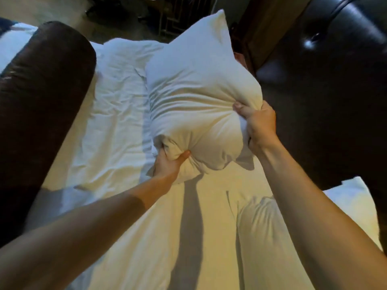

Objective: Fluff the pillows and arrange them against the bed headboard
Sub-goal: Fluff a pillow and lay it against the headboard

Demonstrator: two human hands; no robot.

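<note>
A plump white pillow [199, 91] is held up above the bed, tilted with one corner pointing up and away. My left hand [168, 166] grips its lower near corner, fingers dug into the fabric. My right hand [258, 124] clutches the right near edge, bunching the cover. A second white pillow [354, 201] lies at the right edge of the bed, partly hidden behind my right forearm. The dark padded headboard [326, 86] fills the right side of the view.
A long dark brown bolster [41, 105] lies across the left of the bed. The white sheet [117, 126] is wrinkled. A rumpled fold of bedding [261, 227] lies under my right arm. Dark floor and furniture [167, 15] show beyond the far edge.
</note>
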